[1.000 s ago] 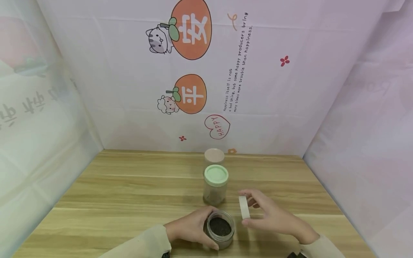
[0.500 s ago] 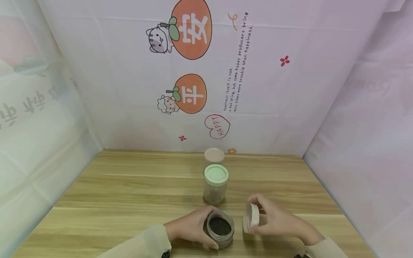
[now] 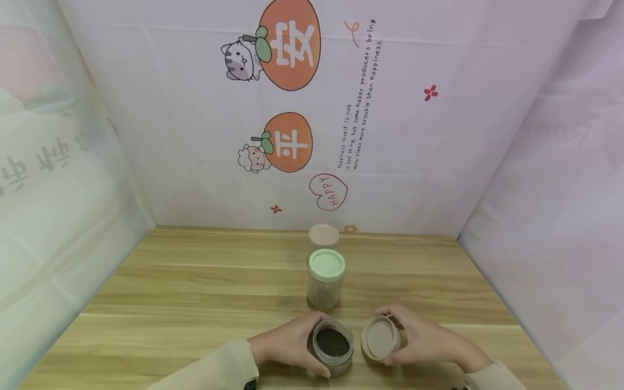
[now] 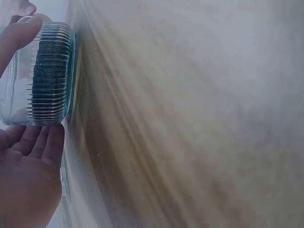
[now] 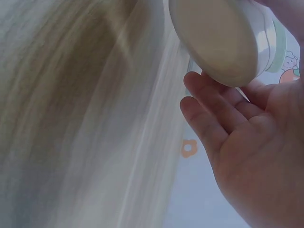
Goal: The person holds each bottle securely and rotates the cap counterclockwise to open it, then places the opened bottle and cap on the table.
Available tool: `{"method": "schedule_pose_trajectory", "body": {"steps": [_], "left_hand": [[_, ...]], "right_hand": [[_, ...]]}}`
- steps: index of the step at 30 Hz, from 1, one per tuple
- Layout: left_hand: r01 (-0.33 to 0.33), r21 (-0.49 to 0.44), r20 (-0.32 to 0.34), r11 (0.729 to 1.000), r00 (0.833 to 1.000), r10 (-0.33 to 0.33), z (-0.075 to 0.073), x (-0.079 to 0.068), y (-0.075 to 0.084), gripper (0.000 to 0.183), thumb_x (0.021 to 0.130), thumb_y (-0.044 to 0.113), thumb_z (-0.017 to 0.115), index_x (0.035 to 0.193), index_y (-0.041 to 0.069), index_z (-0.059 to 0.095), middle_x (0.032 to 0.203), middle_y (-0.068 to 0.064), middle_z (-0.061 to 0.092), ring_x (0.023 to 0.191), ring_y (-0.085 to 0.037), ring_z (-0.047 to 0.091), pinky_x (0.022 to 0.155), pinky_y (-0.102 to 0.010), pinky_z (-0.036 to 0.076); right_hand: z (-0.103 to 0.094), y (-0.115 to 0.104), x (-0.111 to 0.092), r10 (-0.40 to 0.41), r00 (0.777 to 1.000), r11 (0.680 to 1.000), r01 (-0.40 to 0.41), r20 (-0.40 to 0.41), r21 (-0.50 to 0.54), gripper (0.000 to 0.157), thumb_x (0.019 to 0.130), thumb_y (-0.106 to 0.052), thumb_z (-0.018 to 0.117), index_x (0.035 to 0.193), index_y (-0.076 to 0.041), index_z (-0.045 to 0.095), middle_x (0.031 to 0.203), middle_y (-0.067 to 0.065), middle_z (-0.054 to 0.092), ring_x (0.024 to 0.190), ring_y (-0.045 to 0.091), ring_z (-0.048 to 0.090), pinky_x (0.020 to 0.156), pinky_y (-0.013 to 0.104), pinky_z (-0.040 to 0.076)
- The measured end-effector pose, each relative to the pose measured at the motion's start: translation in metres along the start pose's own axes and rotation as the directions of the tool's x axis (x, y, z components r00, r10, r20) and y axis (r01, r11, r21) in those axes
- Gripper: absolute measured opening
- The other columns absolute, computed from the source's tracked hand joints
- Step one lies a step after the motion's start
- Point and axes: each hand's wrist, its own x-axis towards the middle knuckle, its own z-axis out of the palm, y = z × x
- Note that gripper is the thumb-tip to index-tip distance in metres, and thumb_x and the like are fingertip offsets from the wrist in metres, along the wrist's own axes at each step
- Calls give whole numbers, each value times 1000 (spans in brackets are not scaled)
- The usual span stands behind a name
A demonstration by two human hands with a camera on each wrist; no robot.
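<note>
Well, pale lid (image 3: 381, 338): pinched just beside the glass jar (image 3: 341, 369), seemingly for setting down; best lowered level and slowly, flat top first, so the rim does not clip the glass
Left hand (image 3: 292, 342): clamped round the jar from its left, thumb on the near side and fingers on the far side; a firm, quiet hold should do, since a squeeze or tug could tip the dark contents (image 3: 333, 343)
Right hand (image 3: 424, 336): clamped on the lid's edge, thumb near and fingertips far; once the lid bears on the table (image 3: 219, 281), I would part them evenly, so it does not rock or skid
Gap to mind: lid and jar sit close but look apart; easing the lid slightly right would likely give the fingers more room
Jar's place: on the table in front of the green-lidded jar (image 3: 325, 279), left of the lid
Jar's direction: upright, mouth facing up, base down on the wood; a squat body, its central axis standing vertical
Lid's direction: hollow side facing up, flat top towards the table; a shallow disc with no long axis, its central axis close to vertical, perhaps leaning a little
Lid's contact: whether it touches the wood, I cannot tell
</note>
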Motion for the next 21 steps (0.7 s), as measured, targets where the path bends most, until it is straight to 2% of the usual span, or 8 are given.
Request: {"method": "schedule_pose_trajectory", "body": {"steps": [7,10,14,21], "left_hand": [[-6,5,-2,1000,1000,6,0,0,-1,77,77,29,90,138,13,46,130,3,56,119,-9,53,105,-27,41],[-2,-2,-2,1000,1000,2,0,1,-2,77,77,29,90,138,14,46,130,3,55,120,-9,52,105,-28,41],[8,-2,-4,1000,1000,-8,0,1,-3,77,76,30,90,138,14,46,130,4,55,120,-9,52,105,-28,41],[5,-6,2,1000,1000,-5,0,0,0,78,77,29,90,139,14,45,130,4,55,120,-10,52,106,-28,41]], "right_hand": [[1,6,-3,37,999,999,-38,40,27,80,75,-34,88,138,-6,48,131,6,56,112,19,57,92,34,52],[2,9,-4,33,998,999,-34,47,20,81,76,-34,87,140,-3,47,131,8,56,113,21,57,92,35,52],[3,14,-7,12,999,1000,-11,41,-29,84,75,-37,88,141,-2,48,133,8,57,116,21,57,94,36,51],[9,22,-13,-8,1000,990,12,30,-139,90,71,-38,89,145,-7,48,139,4,55,121,19,53,95,36,49]]}}
